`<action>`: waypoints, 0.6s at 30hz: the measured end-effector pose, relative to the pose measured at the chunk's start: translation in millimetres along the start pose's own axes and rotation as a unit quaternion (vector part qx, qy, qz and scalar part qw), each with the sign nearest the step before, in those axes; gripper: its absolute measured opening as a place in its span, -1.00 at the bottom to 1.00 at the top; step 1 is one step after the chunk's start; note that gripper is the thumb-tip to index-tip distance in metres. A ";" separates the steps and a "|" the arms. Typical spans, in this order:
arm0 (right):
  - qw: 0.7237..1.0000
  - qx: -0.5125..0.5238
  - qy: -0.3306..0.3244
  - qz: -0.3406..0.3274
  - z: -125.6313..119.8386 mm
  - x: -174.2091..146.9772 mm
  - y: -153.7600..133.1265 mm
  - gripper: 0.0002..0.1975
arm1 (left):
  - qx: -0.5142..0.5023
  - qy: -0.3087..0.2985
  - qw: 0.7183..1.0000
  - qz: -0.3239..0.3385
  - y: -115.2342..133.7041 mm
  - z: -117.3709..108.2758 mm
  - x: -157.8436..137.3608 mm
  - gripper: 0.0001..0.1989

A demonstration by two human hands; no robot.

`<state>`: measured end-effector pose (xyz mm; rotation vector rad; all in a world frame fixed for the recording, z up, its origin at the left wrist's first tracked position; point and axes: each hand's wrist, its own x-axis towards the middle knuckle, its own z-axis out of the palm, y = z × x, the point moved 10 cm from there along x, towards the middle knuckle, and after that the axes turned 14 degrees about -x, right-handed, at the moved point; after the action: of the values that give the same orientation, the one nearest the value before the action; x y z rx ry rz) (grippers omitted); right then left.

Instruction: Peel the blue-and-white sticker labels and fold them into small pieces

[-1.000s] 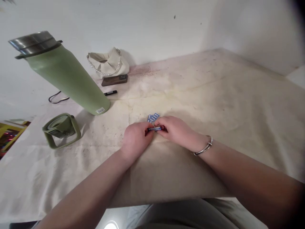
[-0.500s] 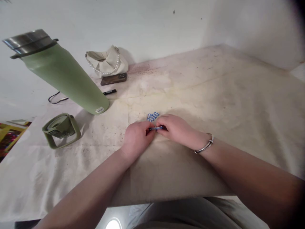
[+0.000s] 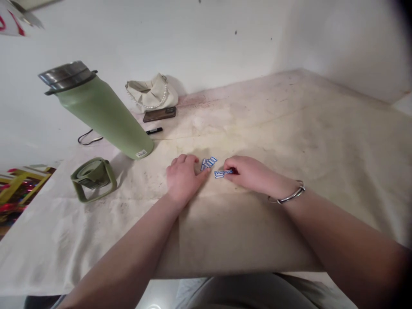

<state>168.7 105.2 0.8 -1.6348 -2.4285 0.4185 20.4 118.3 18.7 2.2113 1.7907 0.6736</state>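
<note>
Small white pieces with blue borders, like labels, lie in a loose group on the cloth-covered table. My left hand rests at the left side of this group, fingers apart, with its thumb close to the pieces. To the right, my right hand pinches a small bunch of similar blue-and-white labels between thumb and fingers. Their left ends stick out towards the loose group; the rest is hidden by the fingers. What is printed on them is too small to read.
A tall green bottle with a steel neck stands on the left, its green lid with a loop handle nearby. Behind are a white handbag, a phone and a black pen. A wall borders the back.
My hands have moved apart. The left one has let go of the labels and opened onto the table; the right one keeps them, slightly further right. The view has shifted a little.
</note>
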 end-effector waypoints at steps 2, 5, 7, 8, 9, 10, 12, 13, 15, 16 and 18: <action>1.000 -0.010 0.009 -0.005 0.5 0.7 -1.1 -0.92 | -0.005 -0.005 1.000 0.000 3.1 2.5 0.7 -0.71; 1.000 -0.013 0.014 -0.004 1.4 1.4 -1.3 -0.92 | -0.035 -0.017 0.999 -0.010 0.9 3.9 2.0 -0.80; 1.000 -0.006 0.015 -0.003 0.8 1.4 -1.1 -0.92 | -0.052 -0.022 0.998 -0.021 -2.9 3.3 2.5 -0.80; 1.000 -0.002 0.016 -0.004 0.1 1.3 -1.2 -0.93 | -0.057 -0.019 0.998 -0.025 -4.4 2.4 2.5 -0.80; 1.000 0.003 0.017 -0.005 -0.8 1.1 -1.5 -0.93 | -0.057 -0.014 0.998 -0.025 -4.8 1.1 2.4 -0.79; 1.000 0.006 0.018 -0.005 -1.5 0.9 -1.5 -0.93 | -0.053 -0.008 0.998 -0.021 -4.0 -0.1 2.1 -0.78; 1.000 0.010 0.018 -0.005 -2.3 0.5 -1.4 -0.93 | -0.034 0.003 0.999 -0.007 0.2 -1.5 1.5 -0.70; 1.000 0.011 0.017 -0.005 -2.4 0.3 -1.2 -0.94 | -0.023 0.003 1.000 -0.001 2.6 -1.1 1.1 -0.67; 1.000 0.011 0.015 -0.005 -2.1 0.0 -1.3 -0.93 | -0.015 -0.005 1.000 0.002 6.1 1.6 0.8 -0.67; 1.000 0.012 0.015 -0.007 -1.9 0.0 -1.6 -0.93 | -0.018 -0.011 1.000 -0.001 7.2 3.2 0.7 -0.70; 1.000 0.014 0.018 -0.012 -2.0 -0.1 -2.4 -0.93 | -0.030 -0.022 0.999 -0.005 8.8 5.8 0.8 -0.75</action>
<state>167.3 104.5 3.5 -1.5857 -2.4043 0.4137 30.9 117.6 17.7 2.1595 1.7371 0.6627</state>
